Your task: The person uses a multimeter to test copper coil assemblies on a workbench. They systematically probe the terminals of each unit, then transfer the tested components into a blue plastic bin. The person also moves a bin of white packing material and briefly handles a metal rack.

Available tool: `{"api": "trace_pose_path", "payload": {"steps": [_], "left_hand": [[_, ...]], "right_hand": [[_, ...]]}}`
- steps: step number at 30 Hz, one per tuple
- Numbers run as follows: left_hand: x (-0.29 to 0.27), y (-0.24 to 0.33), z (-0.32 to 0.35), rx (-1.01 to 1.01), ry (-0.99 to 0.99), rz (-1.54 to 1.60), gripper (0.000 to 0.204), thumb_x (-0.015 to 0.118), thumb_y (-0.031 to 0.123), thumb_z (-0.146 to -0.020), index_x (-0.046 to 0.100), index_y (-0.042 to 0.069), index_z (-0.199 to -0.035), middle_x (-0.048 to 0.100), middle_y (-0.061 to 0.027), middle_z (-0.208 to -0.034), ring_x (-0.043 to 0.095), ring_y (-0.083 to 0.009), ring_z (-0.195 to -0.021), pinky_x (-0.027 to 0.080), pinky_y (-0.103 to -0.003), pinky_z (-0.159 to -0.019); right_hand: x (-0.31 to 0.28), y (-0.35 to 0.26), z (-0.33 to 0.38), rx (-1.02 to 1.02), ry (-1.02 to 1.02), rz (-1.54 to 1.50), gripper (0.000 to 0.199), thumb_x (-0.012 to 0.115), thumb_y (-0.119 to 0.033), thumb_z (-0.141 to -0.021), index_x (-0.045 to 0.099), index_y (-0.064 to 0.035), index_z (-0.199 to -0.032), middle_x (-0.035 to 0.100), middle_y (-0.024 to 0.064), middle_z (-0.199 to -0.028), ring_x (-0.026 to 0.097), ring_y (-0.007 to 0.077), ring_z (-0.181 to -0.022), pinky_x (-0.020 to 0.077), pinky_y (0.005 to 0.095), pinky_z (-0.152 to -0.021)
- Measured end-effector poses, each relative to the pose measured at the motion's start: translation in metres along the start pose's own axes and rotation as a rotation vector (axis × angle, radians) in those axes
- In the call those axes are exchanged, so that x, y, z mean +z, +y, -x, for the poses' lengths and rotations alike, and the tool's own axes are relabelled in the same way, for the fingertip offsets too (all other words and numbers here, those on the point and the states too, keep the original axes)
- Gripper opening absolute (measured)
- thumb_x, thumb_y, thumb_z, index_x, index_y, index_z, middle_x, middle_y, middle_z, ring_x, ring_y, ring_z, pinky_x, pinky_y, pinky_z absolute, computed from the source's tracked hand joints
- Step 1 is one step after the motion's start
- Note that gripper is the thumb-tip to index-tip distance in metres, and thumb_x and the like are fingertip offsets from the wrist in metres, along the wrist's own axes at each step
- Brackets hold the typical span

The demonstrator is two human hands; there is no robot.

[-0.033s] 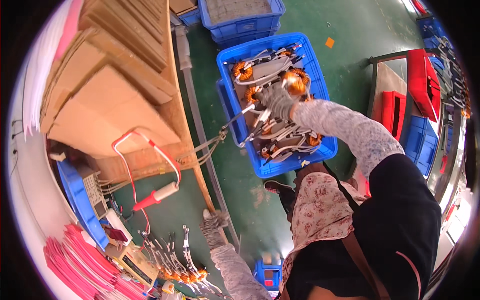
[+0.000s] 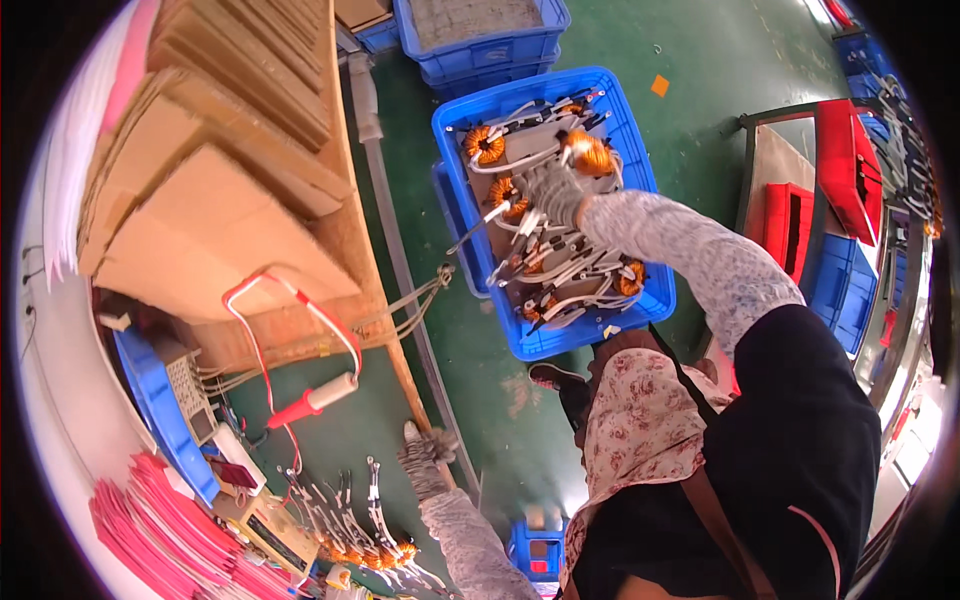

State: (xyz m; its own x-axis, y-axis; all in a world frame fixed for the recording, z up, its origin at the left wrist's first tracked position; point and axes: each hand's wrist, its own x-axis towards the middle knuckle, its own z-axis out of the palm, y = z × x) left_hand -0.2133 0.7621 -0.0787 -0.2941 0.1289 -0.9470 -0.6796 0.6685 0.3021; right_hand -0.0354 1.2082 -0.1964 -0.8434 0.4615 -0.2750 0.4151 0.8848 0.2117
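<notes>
Inside the blue bin (image 2: 530, 344), the orange coil (image 2: 592, 155) beside my right hand (image 2: 552, 193) has shifted slightly, so seems unsettled, though I cannot tell whether that hand, or my left hand (image 2: 425, 455) at the tabletop (image 2: 375, 415) edge, grips anything.

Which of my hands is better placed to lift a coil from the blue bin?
Probably your right hand: it's over the bin, close to a coil, while your left hand is away by the bench edge.

Right hand (image 2: 552, 195) — over blue bin (image 2: 655, 300); coils (image 2: 484, 145) nearby.
</notes>
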Motion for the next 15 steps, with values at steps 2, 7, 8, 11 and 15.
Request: {"api": "trace_pose_path", "payload": {"steps": [2,7,8,11,15], "left_hand": [[-0.009,0.017,-0.002,-0.208,-0.081,0.107,0.07,0.045,0.066,-0.073,0.057,-0.003,-0.08,0.06,-0.0189,-0.076,0.062,-0.0278,-0.064,0.05,-0.036,-0.051],[-0.016,0.017,-0.003,-0.212,0.029,0.017,0.083,0.033,0.079,-0.066,0.057,0.0,-0.064,0.06,-0.021,-0.066,0.06,-0.0317,-0.057,0.049,-0.04,-0.049],[-0.004,0.025,0.006,-0.24,0.092,0.066,0.083,0.034,0.079,-0.064,0.057,0.0,-0.06,0.059,-0.0218,-0.062,0.06,-0.0321,-0.057,0.049,-0.042,-0.051],[-0.023,0.016,0.0,-0.287,-0.074,0.144,0.083,0.034,0.079,-0.064,0.057,0.0,-0.059,0.06,-0.0214,-0.064,0.06,-0.0316,-0.057,0.049,-0.045,-0.052],[-0.021,0.013,0.002,-0.271,-0.005,0.105,0.082,0.034,0.079,-0.065,0.057,0.0,-0.058,0.059,-0.0213,-0.062,0.059,-0.0315,-0.053,0.048,-0.042,-0.048]], "right_hand": [[0.062,0.027,-0.047,0.11,-0.117,-0.198,0.024,0.047,-0.019,-0.08,0.054,-0.0131,-0.102,0.058,0.0077,-0.098,0.057,0.0234,-0.091,0.0427,0.0359,-0.078],[0.13,0.061,-0.095,0.116,-0.173,-0.134,0.03,0.047,-0.017,-0.08,0.049,-0.0148,-0.11,0.053,0.0057,-0.11,0.049,0.0237,-0.105,0.0318,0.0412,-0.092],[0.136,0.057,-0.097,0.184,-0.08,-0.077,0.037,0.046,-0.017,-0.081,0.045,-0.017,-0.117,0.047,0.005,-0.119,0.04,0.0224,-0.116,0.0229,0.0423,-0.099],[0.157,0.047,-0.1,0.307,-0.094,-0.247,0.05,0.048,-0.018,-0.08,0.033,-0.0189,-0.128,0.034,0.0055,-0.131,0.024,0.0247,-0.126,0.012,0.0413,-0.105],[0.132,0.045,-0.103,0.359,-0.195,-0.722,0.081,0.067,-0.014,-0.065,0.024,-0.0235,-0.132,0.025,0.0052,-0.136,0.022,0.0279,-0.126,0.0145,0.0411,-0.105]]}}
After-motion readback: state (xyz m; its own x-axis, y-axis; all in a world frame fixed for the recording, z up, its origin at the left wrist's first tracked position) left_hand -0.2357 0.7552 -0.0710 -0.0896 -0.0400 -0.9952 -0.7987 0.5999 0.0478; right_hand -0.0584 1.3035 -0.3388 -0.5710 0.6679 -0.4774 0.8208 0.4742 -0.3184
